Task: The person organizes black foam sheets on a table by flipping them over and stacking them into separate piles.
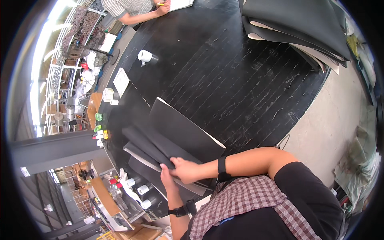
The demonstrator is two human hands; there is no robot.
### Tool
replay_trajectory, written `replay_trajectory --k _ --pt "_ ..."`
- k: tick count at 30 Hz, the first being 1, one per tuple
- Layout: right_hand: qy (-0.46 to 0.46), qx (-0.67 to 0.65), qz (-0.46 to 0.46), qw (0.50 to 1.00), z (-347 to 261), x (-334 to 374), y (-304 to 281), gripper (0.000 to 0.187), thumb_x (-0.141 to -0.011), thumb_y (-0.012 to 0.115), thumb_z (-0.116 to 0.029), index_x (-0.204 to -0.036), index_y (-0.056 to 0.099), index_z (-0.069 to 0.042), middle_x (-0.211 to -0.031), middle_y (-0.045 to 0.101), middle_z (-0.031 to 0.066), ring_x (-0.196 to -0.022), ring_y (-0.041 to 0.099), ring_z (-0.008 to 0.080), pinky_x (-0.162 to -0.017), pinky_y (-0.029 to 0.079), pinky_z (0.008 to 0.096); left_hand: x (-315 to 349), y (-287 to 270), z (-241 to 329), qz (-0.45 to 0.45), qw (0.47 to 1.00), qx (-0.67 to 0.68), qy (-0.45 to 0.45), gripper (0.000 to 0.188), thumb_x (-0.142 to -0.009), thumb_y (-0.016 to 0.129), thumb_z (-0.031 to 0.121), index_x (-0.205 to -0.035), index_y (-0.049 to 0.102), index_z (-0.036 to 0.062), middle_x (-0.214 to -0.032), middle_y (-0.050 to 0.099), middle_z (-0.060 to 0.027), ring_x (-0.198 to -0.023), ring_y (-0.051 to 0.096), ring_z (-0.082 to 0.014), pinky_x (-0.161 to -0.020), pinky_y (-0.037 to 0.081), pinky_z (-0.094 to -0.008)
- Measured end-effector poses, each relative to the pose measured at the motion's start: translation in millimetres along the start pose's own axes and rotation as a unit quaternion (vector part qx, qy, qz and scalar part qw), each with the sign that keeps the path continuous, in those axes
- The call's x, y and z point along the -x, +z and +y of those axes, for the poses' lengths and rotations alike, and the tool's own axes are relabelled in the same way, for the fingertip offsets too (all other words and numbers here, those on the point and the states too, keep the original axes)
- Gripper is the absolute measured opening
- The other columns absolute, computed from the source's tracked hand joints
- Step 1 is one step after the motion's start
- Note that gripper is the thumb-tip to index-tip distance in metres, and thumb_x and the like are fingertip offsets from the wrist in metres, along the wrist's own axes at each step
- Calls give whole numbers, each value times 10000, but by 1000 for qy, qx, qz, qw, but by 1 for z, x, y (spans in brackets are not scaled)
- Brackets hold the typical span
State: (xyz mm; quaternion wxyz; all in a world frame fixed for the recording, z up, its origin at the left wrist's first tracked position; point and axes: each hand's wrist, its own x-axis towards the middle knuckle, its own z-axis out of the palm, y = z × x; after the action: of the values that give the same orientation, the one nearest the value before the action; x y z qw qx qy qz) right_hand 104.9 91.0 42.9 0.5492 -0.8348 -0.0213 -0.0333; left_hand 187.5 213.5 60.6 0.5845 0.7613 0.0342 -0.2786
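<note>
Close in front of me, several black leather-like sheets (186, 126) with pale backing lie loosely over one another at the table's near edge. My right hand (186, 170) is closed on the near edge of a folded black sheet (154, 140), its fingers curled round the material. Just left of it and almost touching, my left hand (168, 178) pinches the same edge, thumb on top and the other fingers mostly hidden beneath. The sheet's far part rises in soft folds toward the left.
A thick stack of black sheets (296, 24) overhangs the far right corner of the black table (224, 76). White rolls (145, 56), a white pad (121, 82) and small bottles (106, 134) stand along the left side. Across the table, another person's hand (163, 9) holds a yellow pen over paper.
</note>
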Motion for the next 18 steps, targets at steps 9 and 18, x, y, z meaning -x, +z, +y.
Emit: replay_trajectory --k 9,18 --pt "149 -27 367 918 80 10 -74 391 -697 546 -38 -1086 570 -64 -1102 536 211 -1090 499 345 -988 360 380 -27 13 -9 30 997 -66 -14 387 -864 647 265 -1055 559 -59 -1052 604 -116 -933 572 -188 -850 443 -305" --pt "305 -514 84 797 136 58 -86 413 -965 398 -328 -1273 471 -63 -1242 534 100 -1171 494 202 -939 420 348 28 74 40 -252 959 19 128 653 -850 611 192 -1400 311 9 -1498 207 -127 -1324 316 -267 -1082 218 -353"
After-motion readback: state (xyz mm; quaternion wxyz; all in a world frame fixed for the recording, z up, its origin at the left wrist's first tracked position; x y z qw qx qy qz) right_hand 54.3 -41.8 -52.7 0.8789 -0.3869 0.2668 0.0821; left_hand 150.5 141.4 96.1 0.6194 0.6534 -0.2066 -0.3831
